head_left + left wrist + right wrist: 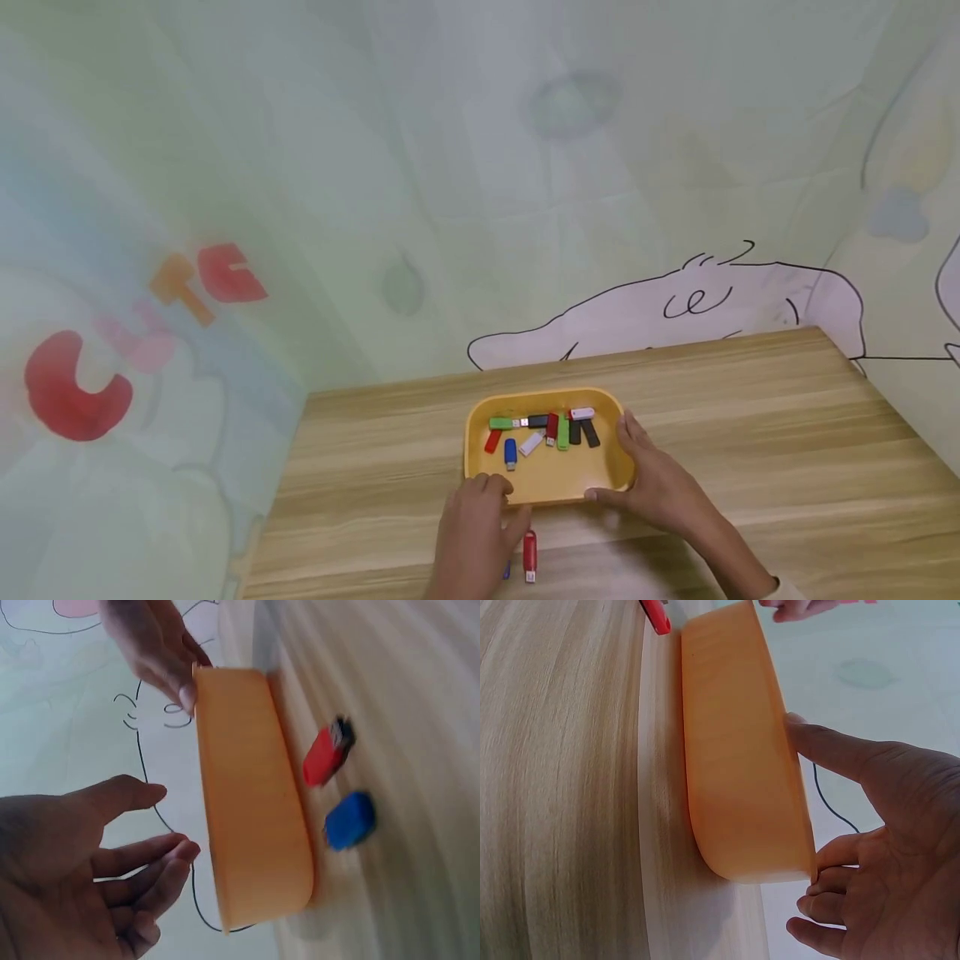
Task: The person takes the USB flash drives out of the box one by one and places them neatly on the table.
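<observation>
A yellow plastic tray (555, 485) holds several USB flash drives in red, blue, green, black and white. My right hand (663, 492) grips its right end, thumb at the near rim and fingers around the right side, as the right wrist view also shows. At the near left corner is my left hand (474, 525), its fingers loosely bent by the rim and nothing held; the left wrist view shows thumb and fingers apart. On the table in front of the tray lie a red flash drive (530, 553) and a blue one (350, 821), the latter mostly hidden by my left hand in the head view.
The tray stands on a wood-grain table (375, 467). Behind it hangs a pale curtain-like backdrop (450, 208) with cartoon drawings, close along the table's back edge. Inside the tray, most drives lie toward the far side, including a blue flash drive (511, 451) nearer the middle.
</observation>
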`<action>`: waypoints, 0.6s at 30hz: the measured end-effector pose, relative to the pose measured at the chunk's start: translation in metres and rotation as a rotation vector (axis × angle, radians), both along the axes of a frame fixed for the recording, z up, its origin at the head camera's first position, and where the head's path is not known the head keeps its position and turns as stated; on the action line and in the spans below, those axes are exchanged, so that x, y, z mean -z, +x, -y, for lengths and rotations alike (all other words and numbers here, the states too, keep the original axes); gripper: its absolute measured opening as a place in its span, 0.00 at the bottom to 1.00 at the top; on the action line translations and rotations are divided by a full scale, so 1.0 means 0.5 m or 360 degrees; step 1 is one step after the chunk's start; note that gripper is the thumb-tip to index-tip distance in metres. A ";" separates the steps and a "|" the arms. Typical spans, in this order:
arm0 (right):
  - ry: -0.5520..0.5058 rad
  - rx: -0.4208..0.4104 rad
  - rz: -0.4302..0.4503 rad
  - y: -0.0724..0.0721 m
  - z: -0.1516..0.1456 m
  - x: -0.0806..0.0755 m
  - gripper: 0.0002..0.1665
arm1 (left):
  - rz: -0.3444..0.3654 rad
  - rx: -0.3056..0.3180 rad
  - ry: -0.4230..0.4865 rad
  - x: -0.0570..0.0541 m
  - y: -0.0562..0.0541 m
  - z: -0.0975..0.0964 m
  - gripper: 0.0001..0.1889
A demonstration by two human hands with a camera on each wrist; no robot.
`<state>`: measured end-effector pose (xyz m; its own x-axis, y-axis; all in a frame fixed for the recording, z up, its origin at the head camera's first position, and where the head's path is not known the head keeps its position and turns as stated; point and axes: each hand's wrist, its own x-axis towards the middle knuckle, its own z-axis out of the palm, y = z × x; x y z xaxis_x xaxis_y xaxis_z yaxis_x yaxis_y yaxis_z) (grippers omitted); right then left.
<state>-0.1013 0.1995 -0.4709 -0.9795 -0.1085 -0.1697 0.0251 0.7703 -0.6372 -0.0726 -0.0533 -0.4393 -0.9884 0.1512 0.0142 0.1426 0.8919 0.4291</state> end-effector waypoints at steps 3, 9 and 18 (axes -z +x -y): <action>-0.0005 0.0002 0.0001 0.002 0.000 0.002 0.75 | 0.0013 0.0023 0.0015 -0.008 -0.014 0.006 0.15; 0.0002 0.0009 -0.0011 0.000 0.000 0.003 0.76 | 0.0019 0.0057 -0.0041 -0.020 -0.043 0.011 0.16; -0.0012 0.0032 0.0014 -0.001 -0.001 0.007 0.76 | -0.0104 0.0238 -0.0163 -0.027 -0.099 0.022 0.17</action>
<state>-0.1020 0.2000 -0.4743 -0.9800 -0.0899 -0.1777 0.0464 0.7646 -0.6428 -0.1222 -0.0641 -0.4260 -0.9523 0.3002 0.0548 0.3014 0.8972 0.3228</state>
